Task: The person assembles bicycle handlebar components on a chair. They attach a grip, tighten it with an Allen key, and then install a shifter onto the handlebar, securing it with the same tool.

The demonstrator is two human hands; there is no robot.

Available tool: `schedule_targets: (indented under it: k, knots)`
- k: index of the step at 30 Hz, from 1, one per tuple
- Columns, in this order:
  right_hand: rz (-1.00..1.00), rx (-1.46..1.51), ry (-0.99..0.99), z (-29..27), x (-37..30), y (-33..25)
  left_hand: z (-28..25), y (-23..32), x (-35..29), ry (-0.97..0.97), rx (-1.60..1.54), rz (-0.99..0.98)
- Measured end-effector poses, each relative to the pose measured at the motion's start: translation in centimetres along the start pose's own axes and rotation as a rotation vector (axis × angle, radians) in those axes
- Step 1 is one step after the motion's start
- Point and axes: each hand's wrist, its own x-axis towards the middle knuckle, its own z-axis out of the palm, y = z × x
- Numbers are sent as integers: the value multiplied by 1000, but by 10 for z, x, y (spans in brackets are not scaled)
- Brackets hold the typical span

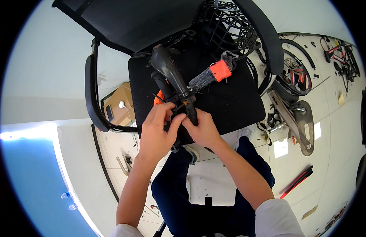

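Note:
A long dark part shaped like a narrow bicycle saddle (169,67) lies on the black chair seat (234,106), its narrow end toward me. Close to that end is a black tube (192,115), held by my right hand (204,130) with thumb and fingers closed around it. Just to the left, my left hand (154,128) is closed with its fingers curled and thumb bent in; what they pinch is hidden. A thin black strip sticks out near its fingertips. Beside them sits an orange piece (158,98), partly covered by dark parts.
On the seat lies a plastic-wrapped item (202,80) with an orange tag (220,71). A black lattice basket (230,29) stands at the back right. Armrests (97,93) flank the seat. Bicycle wheels (295,75), a grey frame part (289,116) and a red-black strip (297,181) lie on the floor.

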Motion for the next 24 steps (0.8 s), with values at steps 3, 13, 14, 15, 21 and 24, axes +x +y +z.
schedule_targets:
  k: [3, 13, 14, 15, 21, 24]
  knots:
    - [64, 24, -31, 0, 0, 3, 0, -14, 1, 10, 10, 44]
    - [-53, -68, -5, -2, 2, 4, -7, 5, 8, -174, -1036, -847]
    - [-46, -91, -8, -2, 1, 3, -8, 5, 6, -168, -1063, -873]
    - [-38, -114, -11, -2, 1, 1, -9, 4, 3, -162, -1090, -899]
    - [24, -204, -30, 0, -3, -6, -10, 2, -5, -36, -1439, -1157]
    - [21, -194, -20, 3, -4, -4, -10, 5, -2, 4, -1543, -1203]
